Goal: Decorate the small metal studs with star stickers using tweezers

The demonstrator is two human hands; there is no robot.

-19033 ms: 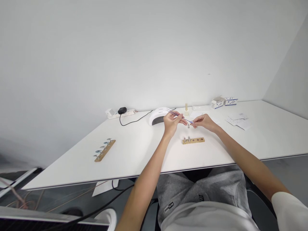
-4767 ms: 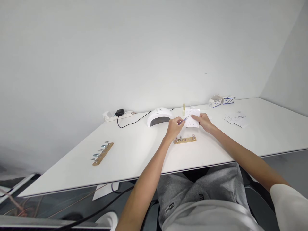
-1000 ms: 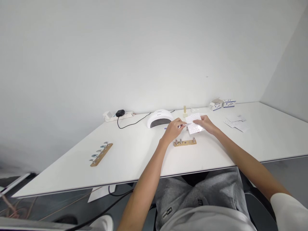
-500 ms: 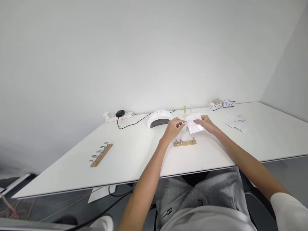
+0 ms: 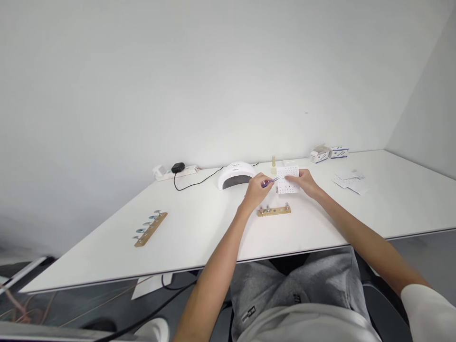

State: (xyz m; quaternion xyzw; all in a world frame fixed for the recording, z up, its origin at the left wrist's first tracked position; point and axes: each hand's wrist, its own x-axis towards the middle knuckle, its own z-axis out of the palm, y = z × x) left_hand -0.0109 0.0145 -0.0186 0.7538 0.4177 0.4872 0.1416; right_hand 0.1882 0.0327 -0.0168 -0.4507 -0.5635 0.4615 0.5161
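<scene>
My left hand point(image 5: 257, 188) is closed on a pair of purple tweezers point(image 5: 270, 182), whose tips point right and reach the left edge of a white card point(image 5: 288, 186). Rows of small dots cover that card, perhaps stickers or gems. My right hand point(image 5: 305, 181) pinches the card from its right side, thumb across the front. Below the card lies a wooden strip point(image 5: 274, 212) bearing several small metal pegs. Another small metal piece point(image 5: 277, 190) shows partly behind the card's lower left corner.
A white arched nail lamp point(image 5: 237, 175) stands behind my left hand. To the left lies a wooden strip with round-topped stands point(image 5: 151, 229). A power strip with a black adapter point(image 5: 177, 167) sits at the back. Further cards point(image 5: 351, 182) and small boxes point(image 5: 329, 153) are at the right.
The card has tilted to face me more squarely and risen slightly. The tweezers have turned a little, their tips still by its left edge. Both hands keep their hold.
</scene>
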